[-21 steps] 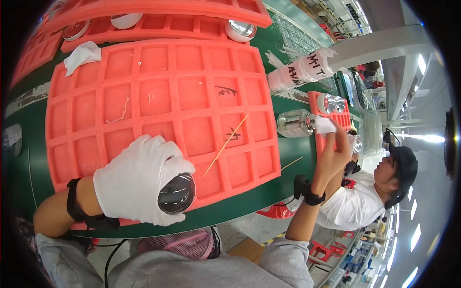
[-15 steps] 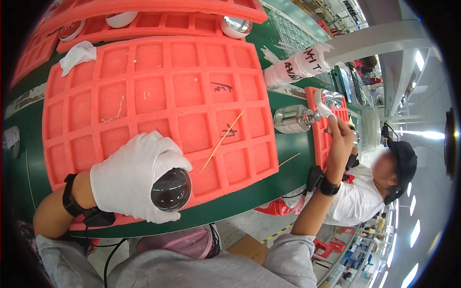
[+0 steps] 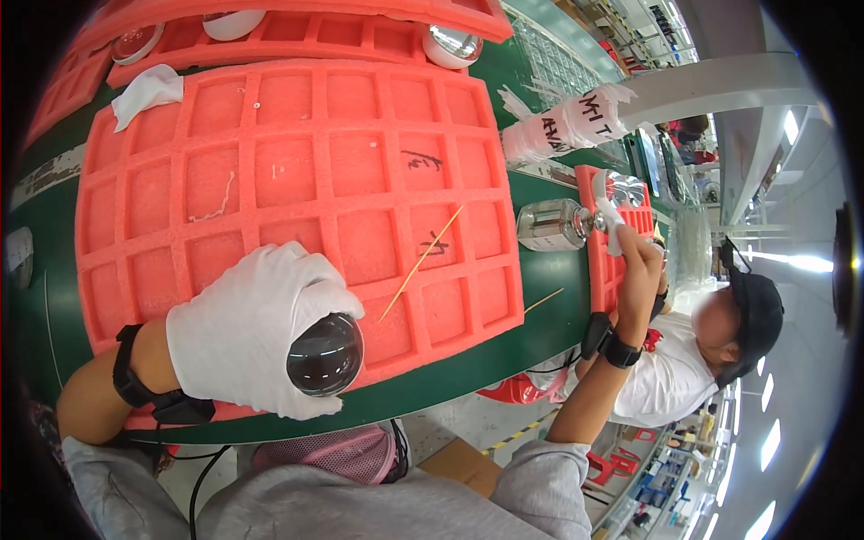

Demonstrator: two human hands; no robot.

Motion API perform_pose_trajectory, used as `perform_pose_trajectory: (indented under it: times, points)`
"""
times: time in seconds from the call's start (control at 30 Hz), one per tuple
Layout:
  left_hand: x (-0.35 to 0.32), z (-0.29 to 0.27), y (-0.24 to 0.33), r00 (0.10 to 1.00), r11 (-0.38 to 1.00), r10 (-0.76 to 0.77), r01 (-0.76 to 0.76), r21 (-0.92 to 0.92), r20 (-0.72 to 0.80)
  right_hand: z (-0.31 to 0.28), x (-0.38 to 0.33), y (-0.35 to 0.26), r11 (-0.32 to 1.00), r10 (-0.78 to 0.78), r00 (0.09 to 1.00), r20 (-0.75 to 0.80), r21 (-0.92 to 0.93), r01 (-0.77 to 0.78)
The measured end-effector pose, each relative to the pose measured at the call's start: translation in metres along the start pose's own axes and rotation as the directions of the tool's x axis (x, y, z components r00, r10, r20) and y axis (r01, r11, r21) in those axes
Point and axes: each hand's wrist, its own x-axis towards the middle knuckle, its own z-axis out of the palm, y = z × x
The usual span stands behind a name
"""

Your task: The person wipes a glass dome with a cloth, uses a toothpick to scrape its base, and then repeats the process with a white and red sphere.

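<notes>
dark glossy dome (image 3: 325, 355) cupped in the gloved left hand (image 3: 247, 328), fingers curled around its back and rim, held over the near edge of the orange foam tray (image 3: 297, 180) where foam gives way to green table (image 3: 450, 382). just right of that hand, a thin wooden stick (image 3: 421, 263) lying slantwise across two tray cells, with bare cells around it. up and away from the hand, row on row of shallow square cells, open, only a crumpled white cloth (image 3: 148, 90) at the far left corner. far out to the right, bare right hand (image 3: 635, 261) raised, fingers pinched on a white wipe (image 3: 610, 211), pressed beside a shiny metal cylinder (image 3: 551, 225) lying on the green strip between the big tray and a smaller orange tray (image 3: 596, 270). second stick (image 3: 544, 301) on the table just left of the right wrist. beyond the far edge, another orange tray (image 3: 297, 27) with domes (image 3: 450, 43).
</notes>
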Motion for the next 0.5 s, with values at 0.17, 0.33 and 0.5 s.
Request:
perform_pose_trajectory:
  times: [0.17, 0.33, 0.5]
  points:
    - [0.002, 0.000, -0.001, 1.000, 1.000, 0.005, -0.005, -0.002, 0.009, 0.004, 0.006, 0.004, 0.916, -0.190, 0.980, 0.063, -0.347, 0.200]
    - [0.004, -0.002, 0.001, 0.996, 0.999, -0.045, 0.046, -0.016, 0.081, -0.002, 0.007, 0.009, 0.986, -0.020, 1.000, 0.012, -0.163, 0.022]
    - [0.003, -0.002, 0.001, 0.999, 1.000, -0.027, 0.027, 0.001, 0.035, -0.009, 0.009, -0.005, 0.878, -0.200, 0.979, 0.027, -0.439, 0.192]
